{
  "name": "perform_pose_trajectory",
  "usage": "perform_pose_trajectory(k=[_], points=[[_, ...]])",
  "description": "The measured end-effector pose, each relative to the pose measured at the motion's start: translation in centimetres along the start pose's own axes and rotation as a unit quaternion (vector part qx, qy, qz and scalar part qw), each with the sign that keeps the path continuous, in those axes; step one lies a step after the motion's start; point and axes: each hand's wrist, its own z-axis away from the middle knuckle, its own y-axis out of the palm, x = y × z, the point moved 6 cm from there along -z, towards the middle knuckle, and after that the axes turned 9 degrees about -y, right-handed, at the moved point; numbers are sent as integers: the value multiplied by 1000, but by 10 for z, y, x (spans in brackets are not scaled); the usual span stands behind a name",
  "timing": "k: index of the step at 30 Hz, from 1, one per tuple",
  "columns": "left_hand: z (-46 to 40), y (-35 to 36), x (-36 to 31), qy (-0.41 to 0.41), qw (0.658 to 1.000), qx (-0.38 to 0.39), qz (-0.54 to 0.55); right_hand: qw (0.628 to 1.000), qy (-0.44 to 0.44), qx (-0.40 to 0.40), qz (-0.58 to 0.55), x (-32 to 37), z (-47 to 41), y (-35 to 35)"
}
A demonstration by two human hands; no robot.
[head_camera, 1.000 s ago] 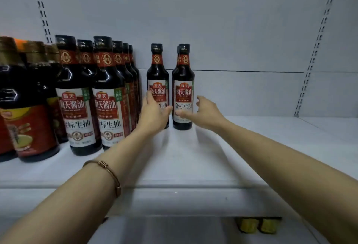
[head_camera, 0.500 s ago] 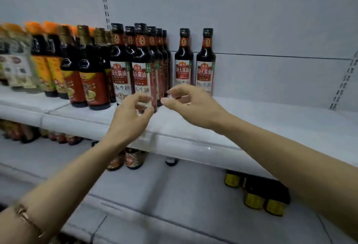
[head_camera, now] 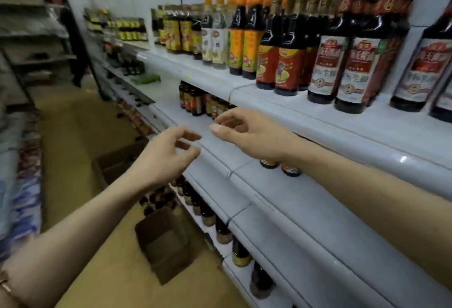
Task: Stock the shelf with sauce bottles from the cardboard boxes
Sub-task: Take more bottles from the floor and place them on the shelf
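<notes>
Over the aisle, your left hand [head_camera: 166, 154] and right hand [head_camera: 247, 133] hang loose-fingered and empty, likely free to fetch more. Sauce bottles [head_camera: 342, 62] stand on the shelf [head_camera: 318, 121]; cardboard boxes [head_camera: 163, 244] wait on the floor below, with open room to reach down.

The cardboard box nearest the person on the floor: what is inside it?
The cardboard box lies open toward the camera, and its visible interior shows bare brown walls and no bottles. The view is blurred, and the left forearm covers its near-left corner.
</notes>
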Motion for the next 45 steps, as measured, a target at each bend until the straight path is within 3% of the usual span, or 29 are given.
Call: perform_pose_trajectory(k=[11,18,29,45], points=[[-56,-127,208,-64,993,-22,-94,992,-46,110,-32,54,-192,178],[-98,-168,331,-122,991,-17,-46,980,-13,188,-64,61,-284,269],[-231,-251,474,-155,984,-70,-60,971,-89,218,-43,81,-492,373],[-479,-297,595,-86,994,24,-70,981,-20,191,-31,28,-738,433]])
